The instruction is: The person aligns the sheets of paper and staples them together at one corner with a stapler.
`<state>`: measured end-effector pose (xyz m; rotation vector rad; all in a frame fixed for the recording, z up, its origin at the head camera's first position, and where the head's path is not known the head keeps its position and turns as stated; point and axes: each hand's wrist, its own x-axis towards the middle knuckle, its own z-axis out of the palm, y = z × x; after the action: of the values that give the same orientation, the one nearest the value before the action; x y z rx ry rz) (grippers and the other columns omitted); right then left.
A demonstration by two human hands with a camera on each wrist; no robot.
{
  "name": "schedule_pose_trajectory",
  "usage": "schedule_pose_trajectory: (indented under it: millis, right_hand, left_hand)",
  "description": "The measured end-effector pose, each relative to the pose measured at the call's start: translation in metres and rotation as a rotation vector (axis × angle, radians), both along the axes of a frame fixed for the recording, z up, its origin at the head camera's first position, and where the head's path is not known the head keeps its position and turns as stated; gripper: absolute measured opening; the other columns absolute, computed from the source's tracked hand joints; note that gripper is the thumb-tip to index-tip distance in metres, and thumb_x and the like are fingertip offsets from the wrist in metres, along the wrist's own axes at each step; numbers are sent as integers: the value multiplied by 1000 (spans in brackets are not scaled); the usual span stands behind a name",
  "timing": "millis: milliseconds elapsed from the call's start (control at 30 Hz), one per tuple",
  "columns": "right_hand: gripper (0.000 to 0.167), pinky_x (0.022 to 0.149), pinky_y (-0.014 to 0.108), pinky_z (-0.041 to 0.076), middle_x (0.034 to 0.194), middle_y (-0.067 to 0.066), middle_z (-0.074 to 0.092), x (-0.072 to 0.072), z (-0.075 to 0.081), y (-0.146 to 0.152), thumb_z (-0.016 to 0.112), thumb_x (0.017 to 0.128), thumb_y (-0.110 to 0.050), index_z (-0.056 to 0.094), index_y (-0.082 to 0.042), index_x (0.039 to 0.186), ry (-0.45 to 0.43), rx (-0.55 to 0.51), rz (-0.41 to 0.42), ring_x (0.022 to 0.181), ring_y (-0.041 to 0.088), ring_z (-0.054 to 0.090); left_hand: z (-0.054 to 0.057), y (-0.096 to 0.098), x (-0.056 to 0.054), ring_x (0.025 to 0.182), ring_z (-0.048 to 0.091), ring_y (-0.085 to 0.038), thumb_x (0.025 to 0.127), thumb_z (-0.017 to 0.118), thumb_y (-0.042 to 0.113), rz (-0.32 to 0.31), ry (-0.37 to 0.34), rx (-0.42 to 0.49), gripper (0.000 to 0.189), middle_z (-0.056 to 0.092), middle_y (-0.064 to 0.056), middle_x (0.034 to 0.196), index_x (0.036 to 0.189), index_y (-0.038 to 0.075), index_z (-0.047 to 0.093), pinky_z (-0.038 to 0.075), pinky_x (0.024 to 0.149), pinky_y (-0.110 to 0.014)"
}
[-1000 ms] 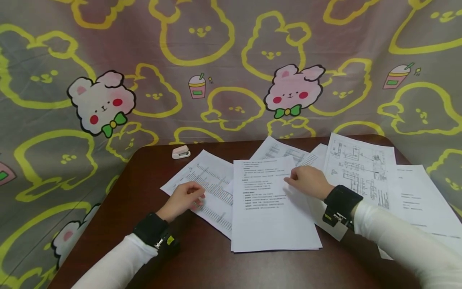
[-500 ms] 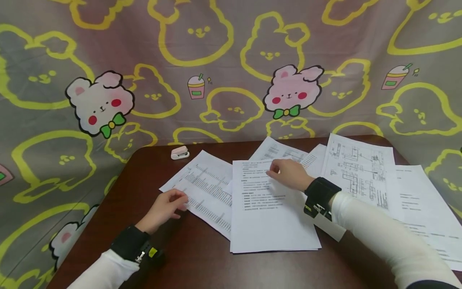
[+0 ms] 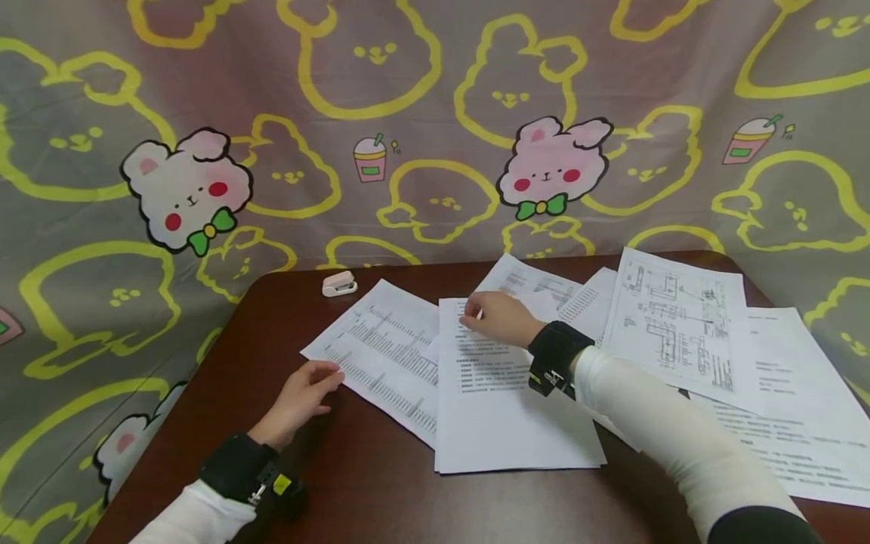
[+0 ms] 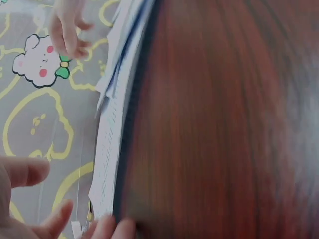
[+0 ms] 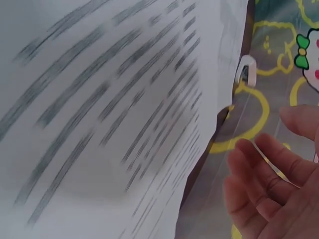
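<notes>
My right hand (image 3: 504, 319) hovers over the upper part of a stack of printed pages (image 3: 516, 431) in the middle of the table. Its fingers are loosely bent and hold nothing, as the right wrist view shows of the same hand (image 5: 279, 184). To the left, a slanted sheet of dense text (image 3: 390, 344) lies partly under the stack. My left hand (image 3: 295, 400) is at that sheet's lower left edge, fingers relaxed and parted, nothing in them. In the left wrist view its fingers (image 4: 57, 219) are spread.
A small pink and white stapler (image 3: 340, 284) stands near the table's back left. On the right lie overlapping papers, among them a technical drawing (image 3: 680, 317) and a text page (image 3: 795, 408). The dark wooden table (image 3: 367, 499) backs onto a patterned curtain (image 3: 435, 136).
My right hand has moved left across the top of the middle stack. The left hand has drawn back down and left, off the slanted sheet to its edge. The papers stay in place.
</notes>
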<state>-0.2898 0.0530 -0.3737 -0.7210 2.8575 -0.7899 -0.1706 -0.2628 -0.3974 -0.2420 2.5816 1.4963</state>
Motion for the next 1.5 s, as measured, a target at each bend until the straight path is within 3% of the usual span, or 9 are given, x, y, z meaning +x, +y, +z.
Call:
schedule_pose_trajectory:
  millis: [300, 500, 767, 1067, 1367, 1500]
  right_hand:
    - [24, 83, 31, 48, 100, 2, 64, -8, -5, -36, 67, 93, -28, 63, -10, 109, 19, 66, 68, 87, 17, 57]
    - [30, 91, 35, 46, 112, 4, 62, -15, -4, -51, 64, 94, -31, 61, -11, 116, 51, 118, 89, 99, 18, 57]
    - [39, 95, 37, 43, 120, 6, 59, -22, -8, -65, 64, 95, -31, 57, -9, 126, 14, 162, 63, 104, 19, 56]
    - [46, 96, 37, 42, 124, 8, 57, -33, -18, -77, 63, 95, -34, 53, -10, 132, -58, 176, 33, 108, 20, 55]
    - [59, 106, 43, 33, 137, 7, 53, -47, -36, -82, 65, 92, -41, 47, -14, 142, -97, 241, -21, 130, 26, 42]
    - [60, 107, 43, 32, 137, 8, 53, -52, -45, -82, 66, 91, -42, 47, -14, 141, -94, 229, -30, 131, 27, 41]
  left_hand:
    - [5, 15, 4, 132, 26, -42, 102, 49, 19, 158, -59, 270, 70, 14, -33, 147, 145, -5, 0, 30, 104, -57]
    - [10, 21, 2, 139, 9, -42, 102, 46, 20, 239, -83, 470, 76, 4, -27, 151, 147, -1, -12, 20, 109, -59]
    - [11, 18, -6, 142, 7, -38, 103, 43, 19, 291, -88, 593, 67, 10, -20, 156, 152, 0, 1, 20, 110, -55]
    - [15, 21, -5, 141, 11, -32, 103, 41, 20, 322, -72, 719, 60, 19, -13, 156, 154, 3, 12, 18, 111, -52]
    - [13, 22, -9, 141, 12, -30, 103, 41, 22, 394, -82, 782, 61, 3, -13, 160, 156, 9, 12, 20, 112, -50]
    - [11, 24, -12, 136, 21, -26, 104, 38, 24, 439, -86, 824, 58, 11, -11, 158, 156, 12, 15, 23, 111, -46]
